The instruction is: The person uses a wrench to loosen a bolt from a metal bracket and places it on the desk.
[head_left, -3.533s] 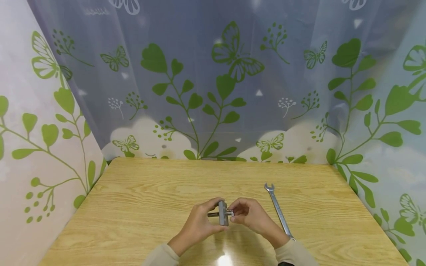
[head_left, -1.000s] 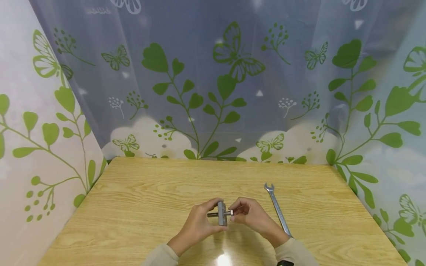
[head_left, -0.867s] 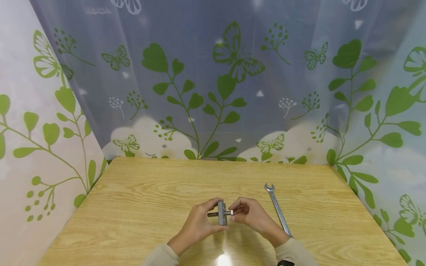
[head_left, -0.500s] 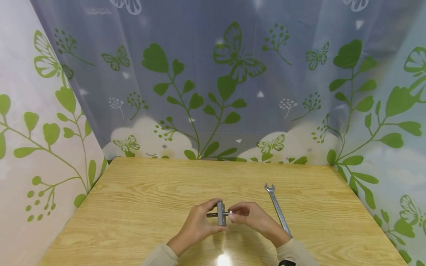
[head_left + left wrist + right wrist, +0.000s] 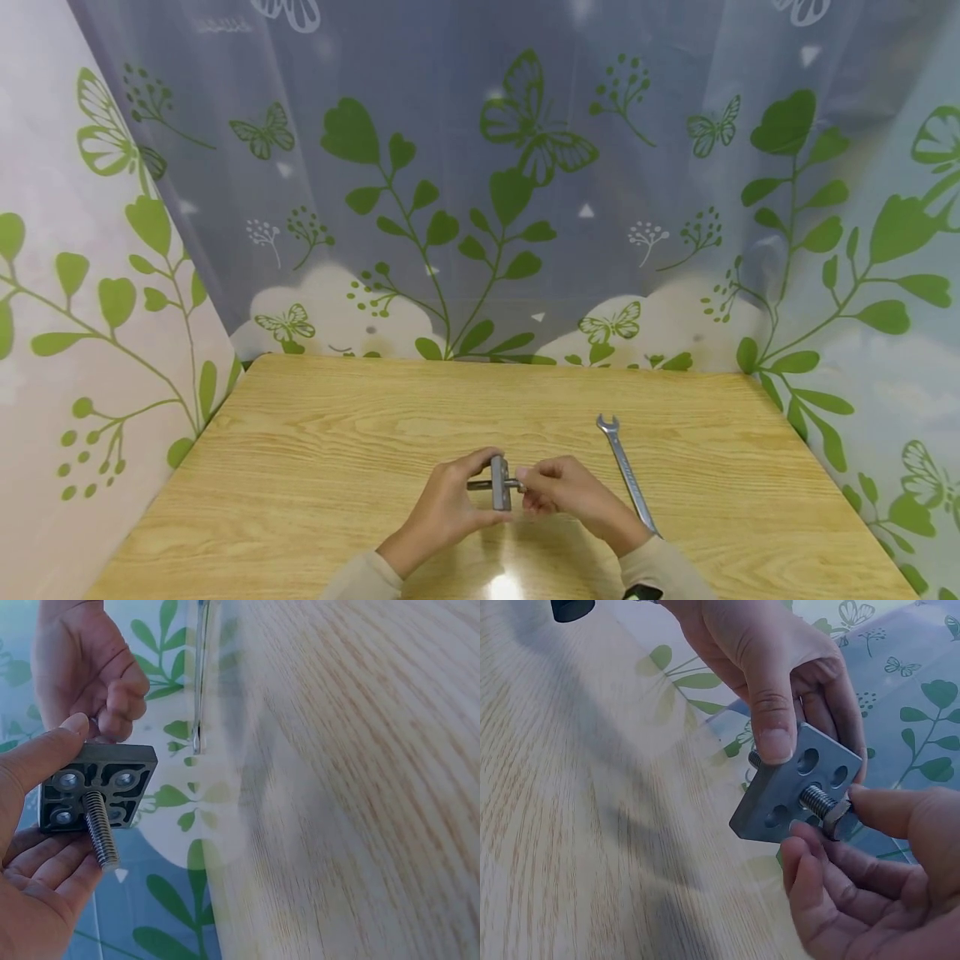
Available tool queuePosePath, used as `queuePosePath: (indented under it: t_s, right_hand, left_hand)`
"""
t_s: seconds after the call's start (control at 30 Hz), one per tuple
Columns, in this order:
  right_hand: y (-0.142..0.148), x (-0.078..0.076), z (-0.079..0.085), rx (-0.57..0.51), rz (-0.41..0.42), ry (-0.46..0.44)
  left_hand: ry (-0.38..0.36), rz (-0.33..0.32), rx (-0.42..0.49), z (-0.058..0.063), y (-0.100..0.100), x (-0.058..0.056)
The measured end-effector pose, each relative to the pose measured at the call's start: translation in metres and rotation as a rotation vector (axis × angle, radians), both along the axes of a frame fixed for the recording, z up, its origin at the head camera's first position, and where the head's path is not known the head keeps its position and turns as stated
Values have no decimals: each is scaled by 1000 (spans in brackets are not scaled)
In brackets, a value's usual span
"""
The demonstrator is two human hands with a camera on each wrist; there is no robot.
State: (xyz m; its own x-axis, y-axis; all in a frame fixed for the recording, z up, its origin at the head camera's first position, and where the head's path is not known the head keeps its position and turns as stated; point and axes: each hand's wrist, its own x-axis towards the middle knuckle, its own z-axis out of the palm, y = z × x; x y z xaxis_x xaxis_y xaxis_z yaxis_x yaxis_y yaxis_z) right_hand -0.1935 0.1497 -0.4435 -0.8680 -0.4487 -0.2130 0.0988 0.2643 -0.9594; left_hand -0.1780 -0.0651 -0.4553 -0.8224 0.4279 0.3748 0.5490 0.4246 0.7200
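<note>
My left hand (image 5: 442,504) grips a small grey square plate (image 5: 780,787) by its edges, thumb on one side and fingers on the opposite side. A threaded hex bolt (image 5: 817,801) runs through the middle of the plate, flanked by several round holes. Its threaded end (image 5: 103,832) sticks out from the ribbed back face in the left wrist view. My right hand (image 5: 573,493) pinches the hex head (image 5: 840,820) between thumb and fingers, with a short length of thread showing between head and plate. Both hands are held above the table.
A steel combination wrench (image 5: 628,475) lies on the wood-grain table (image 5: 360,417) to the right, its near end partly behind the right wrist. Curtains (image 5: 420,208) printed with leaves and butterflies stand behind the table and on both sides.
The right hand's fingers loosened around the bolt head half a second ago and have now closed on it again, turned to a different angle. The left hand, plate and wrench stay about where they were.
</note>
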Motion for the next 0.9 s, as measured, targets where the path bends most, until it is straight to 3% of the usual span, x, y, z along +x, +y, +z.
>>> queuePosePath:
  t_s: [0.2, 0.33, 0.7, 0.9]
  right_hand:
    - [3, 1, 1, -16, 0, 151]
    - [3, 2, 3, -28, -17, 183]
    - [3, 3, 6, 29, -21, 186]
    - [5, 2, 4, 21, 6, 112]
  left_hand:
    - [15, 10, -18, 1, 1, 0]
    - [18, 18, -27, 2, 2, 0]
    - [6, 13, -18, 1, 2, -1]
    - [17, -1, -13, 0, 1, -1]
